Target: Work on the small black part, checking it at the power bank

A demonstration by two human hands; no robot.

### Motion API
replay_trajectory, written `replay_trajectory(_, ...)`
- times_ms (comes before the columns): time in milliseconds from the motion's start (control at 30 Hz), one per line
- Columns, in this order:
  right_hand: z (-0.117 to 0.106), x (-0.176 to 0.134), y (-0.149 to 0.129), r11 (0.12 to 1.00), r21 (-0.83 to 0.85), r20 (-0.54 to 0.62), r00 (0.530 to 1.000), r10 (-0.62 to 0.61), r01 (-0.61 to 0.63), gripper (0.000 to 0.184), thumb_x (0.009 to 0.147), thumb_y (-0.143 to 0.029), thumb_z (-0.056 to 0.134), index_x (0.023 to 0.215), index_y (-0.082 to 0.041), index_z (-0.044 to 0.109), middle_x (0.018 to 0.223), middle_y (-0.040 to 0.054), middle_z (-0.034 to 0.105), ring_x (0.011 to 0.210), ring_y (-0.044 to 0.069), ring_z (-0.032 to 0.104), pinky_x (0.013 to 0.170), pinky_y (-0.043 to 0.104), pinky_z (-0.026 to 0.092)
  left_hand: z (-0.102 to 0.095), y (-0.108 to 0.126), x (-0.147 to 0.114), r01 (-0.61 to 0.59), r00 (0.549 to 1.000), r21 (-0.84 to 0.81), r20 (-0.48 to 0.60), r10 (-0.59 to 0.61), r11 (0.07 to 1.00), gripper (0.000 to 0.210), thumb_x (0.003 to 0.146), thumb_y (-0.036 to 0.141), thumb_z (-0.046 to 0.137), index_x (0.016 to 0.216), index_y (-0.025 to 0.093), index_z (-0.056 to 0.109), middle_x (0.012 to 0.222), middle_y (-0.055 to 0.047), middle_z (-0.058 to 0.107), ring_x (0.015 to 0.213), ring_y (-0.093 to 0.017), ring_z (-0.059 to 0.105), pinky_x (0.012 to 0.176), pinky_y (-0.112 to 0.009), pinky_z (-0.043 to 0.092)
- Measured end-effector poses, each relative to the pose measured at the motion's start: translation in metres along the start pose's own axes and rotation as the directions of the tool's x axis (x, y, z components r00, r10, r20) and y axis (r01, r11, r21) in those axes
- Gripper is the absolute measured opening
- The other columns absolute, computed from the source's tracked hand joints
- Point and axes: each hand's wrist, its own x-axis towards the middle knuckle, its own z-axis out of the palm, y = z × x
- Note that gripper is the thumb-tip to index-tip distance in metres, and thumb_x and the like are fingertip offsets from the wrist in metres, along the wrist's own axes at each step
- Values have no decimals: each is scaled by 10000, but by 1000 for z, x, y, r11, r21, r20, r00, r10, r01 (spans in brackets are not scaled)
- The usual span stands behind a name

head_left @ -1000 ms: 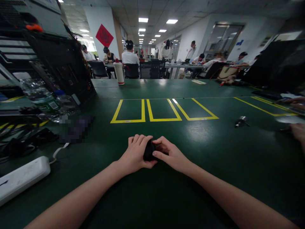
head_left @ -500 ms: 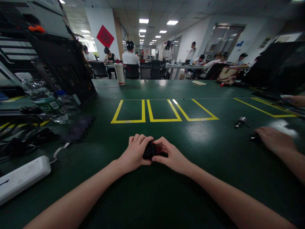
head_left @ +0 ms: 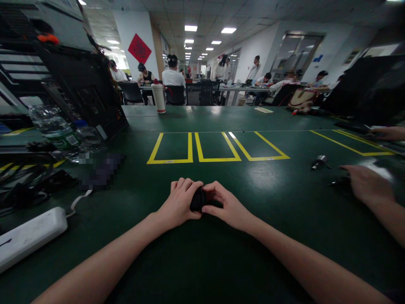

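A small black object (head_left: 197, 200), boxy with a ridge on its right side, sits between my hands low over the green table (head_left: 202, 261); its kind is not clear. My left hand (head_left: 180, 198) is wrapped round its left side, fingers over the far edge and thumb at the near edge. From the right, my right hand (head_left: 226, 207) pinches its ridged end with thumb and fingers. Its underside is hidden, so I cannot tell if it rests on the table.
Yellow tape outlines (head_left: 218, 159) lie beyond my hands. On the left are a power strip (head_left: 34, 236), cables, water bottles (head_left: 55, 131) and a computer case (head_left: 82, 88). A cup (head_left: 158, 98) stands at the back. At right, a co-worker's hand (head_left: 370, 183) is near small metal parts (head_left: 319, 162).
My hands and the black object have barely moved. The co-worker's nearer hand has shifted slightly right, and their farther hand has moved a little to the left.
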Motion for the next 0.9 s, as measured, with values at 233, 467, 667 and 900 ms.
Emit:
replay_trajectory(233, 3, 2, 3, 1000, 5, -45, 999, -6, 6, 240, 778, -241, 564, 1002, -214, 479, 1008, 22, 519, 950, 160, 550, 850, 361, 481, -3, 2, 0, -1, 1000, -17, 2, 1, 1000, 548, 682, 314, 614, 1167, 227, 374, 1054, -57, 484, 945, -249, 425, 796, -387, 346)
replay_trajectory(467, 1, 1, 3, 999, 2, 4, 999, 44, -44, 306, 757, -238, 593, 1032, -206, 463, 1041, 36, 535, 969, 176, 555, 863, 389, 468, -1, 1, 0, 1, 1000, -1, 0, -1, 1000, 564, 667, 291, 627, 1165, 209, 375, 1051, -60, 477, 950, -246, 418, 802, -389, 342)
replay_trajectory(667, 0, 1, 3, 1000, -2, -5, 1000, -15, 15, 354, 722, -221, 632, 1030, -219, 458, 1049, 21, 513, 1009, 174, 535, 909, 398, 433, -2, 2, 0, 3, 1000, 4, 4, -3, 1000, 579, 660, 280, 634, 1171, 219, 368, 1051, -53, 480, 946, -246, 424, 796, -385, 345)
replay_trajectory(900, 1, 3, 6, 1000, 5, -37, 999, 31, -31, 309, 762, -246, 587, 1041, -213, 457, 1045, 32, 534, 973, 168, 552, 866, 376, 463, -2, 2, 0, 0, 1000, 0, 0, 0, 1000, 553, 678, 294, 615, 1169, 221, 372, 1054, -54, 482, 947, -245, 425, 796, -385, 350)
